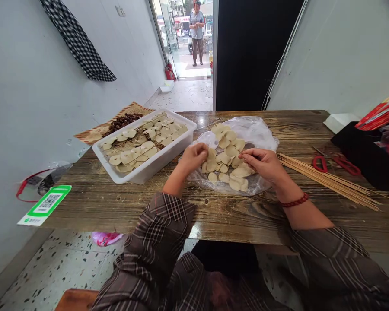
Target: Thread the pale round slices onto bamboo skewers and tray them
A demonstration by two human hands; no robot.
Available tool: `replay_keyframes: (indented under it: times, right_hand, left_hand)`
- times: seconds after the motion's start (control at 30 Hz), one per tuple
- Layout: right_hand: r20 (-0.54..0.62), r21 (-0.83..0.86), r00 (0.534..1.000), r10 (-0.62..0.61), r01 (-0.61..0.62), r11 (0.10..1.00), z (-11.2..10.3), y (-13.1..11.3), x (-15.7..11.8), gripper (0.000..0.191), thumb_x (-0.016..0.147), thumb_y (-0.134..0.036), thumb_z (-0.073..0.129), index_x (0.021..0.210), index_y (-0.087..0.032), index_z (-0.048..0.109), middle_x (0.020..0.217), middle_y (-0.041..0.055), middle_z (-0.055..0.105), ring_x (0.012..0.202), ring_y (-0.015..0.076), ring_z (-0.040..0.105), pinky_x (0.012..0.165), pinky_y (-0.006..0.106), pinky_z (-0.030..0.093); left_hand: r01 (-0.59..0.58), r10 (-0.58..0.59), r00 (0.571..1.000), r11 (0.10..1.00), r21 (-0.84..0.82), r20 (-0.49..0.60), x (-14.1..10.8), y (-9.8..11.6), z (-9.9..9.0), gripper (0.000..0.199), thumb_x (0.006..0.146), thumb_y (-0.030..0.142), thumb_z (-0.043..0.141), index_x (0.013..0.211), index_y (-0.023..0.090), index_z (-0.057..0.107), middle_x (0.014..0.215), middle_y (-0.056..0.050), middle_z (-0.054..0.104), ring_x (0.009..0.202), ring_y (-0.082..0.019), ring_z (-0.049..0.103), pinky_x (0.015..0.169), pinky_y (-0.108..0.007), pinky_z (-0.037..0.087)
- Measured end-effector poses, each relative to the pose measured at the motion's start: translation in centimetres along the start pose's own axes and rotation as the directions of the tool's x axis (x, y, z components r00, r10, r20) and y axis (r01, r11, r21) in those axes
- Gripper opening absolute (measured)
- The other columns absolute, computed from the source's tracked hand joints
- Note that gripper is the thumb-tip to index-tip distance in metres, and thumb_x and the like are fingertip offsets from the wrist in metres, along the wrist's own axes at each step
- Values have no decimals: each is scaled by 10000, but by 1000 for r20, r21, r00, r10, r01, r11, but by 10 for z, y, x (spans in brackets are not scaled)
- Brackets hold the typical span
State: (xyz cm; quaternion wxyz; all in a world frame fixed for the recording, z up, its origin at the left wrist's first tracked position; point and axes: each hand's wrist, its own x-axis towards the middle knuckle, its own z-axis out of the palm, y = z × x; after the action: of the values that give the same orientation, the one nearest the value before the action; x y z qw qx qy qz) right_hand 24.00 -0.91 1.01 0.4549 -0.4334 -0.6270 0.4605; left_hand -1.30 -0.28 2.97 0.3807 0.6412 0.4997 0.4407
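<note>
Pale, flat round slices (pixel 231 151) lie heaped on a clear plastic bag (pixel 257 131) at the middle of the wooden table. At the heap's left edge is my left hand (pixel 194 159), its fingers pinched together by a pale slice. Across the heap, my right hand (pixel 262 163) has thumb and forefinger pressed together; what lies between the tips is too small to make out. To the left, a white plastic tub (pixel 142 172) holds many such slices threaded on thin sticks. A bundle of bare wooden sticks (pixel 330 179) lies right of my right hand.
Red-handled scissors (pixel 320 164) lie by a black box (pixel 359 151) at the right. Dark reddish-brown items (pixel 125 123) rest on patterned paper behind the tub. A QR code card (pixel 48 204) is at the left edge. A person (pixel 197 32) stands beyond the doorway.
</note>
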Motion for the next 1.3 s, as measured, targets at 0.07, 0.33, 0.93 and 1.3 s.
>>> replay_keyframes:
  times: [0.07, 0.33, 0.93, 1.3]
  right_hand:
    - [28, -22, 1000, 1, -1, 1000, -1, -1, -1, 381, 788, -496, 677, 913, -146, 764, 630, 2, 565, 521, 85, 364, 465, 239, 245]
    - [163, -107, 987, 6, 12, 994, -9, -14, -6, 372, 810, -505, 668, 918, -163, 768, 706, 34, 653, 538, 96, 420, 475, 243, 301]
    - [292, -363, 954, -65, 173, 916, -29, -22, -5, 364, 837, -522, 643, 851, -189, 789, 846, 79, 743, 764, 208, 648, 673, 323, 479]
    - [302, -377, 951, -67, 184, 908, -24, -29, -6, 369, 838, -520, 628, 842, -186, 786, 841, 92, 758, 763, 222, 672, 685, 335, 505]
  left_hand:
    - [88, -100, 995, 953, -290, -26, 0, 1, -1, 76, 769, 243, 617, 774, 173, 589, 734, -30, 685, 683, -141, 652, 689, -271, 536]
    - [125, -217, 973, 779, -614, -77, 1, 0, -6, 259, 754, 341, 721, 893, 153, 610, 782, -56, 723, 605, -126, 670, 496, -185, 473]
    - [-89, -143, 895, 871, -483, -423, 5, 1, -5, 99, 637, 145, 706, 735, 150, 687, 630, 24, 624, 542, -66, 496, 553, -197, 395]
    - [-102, -109, 887, 901, -421, -448, 4, 3, -5, 75, 656, 163, 706, 726, 156, 679, 651, 12, 633, 573, -81, 515, 587, -215, 400]
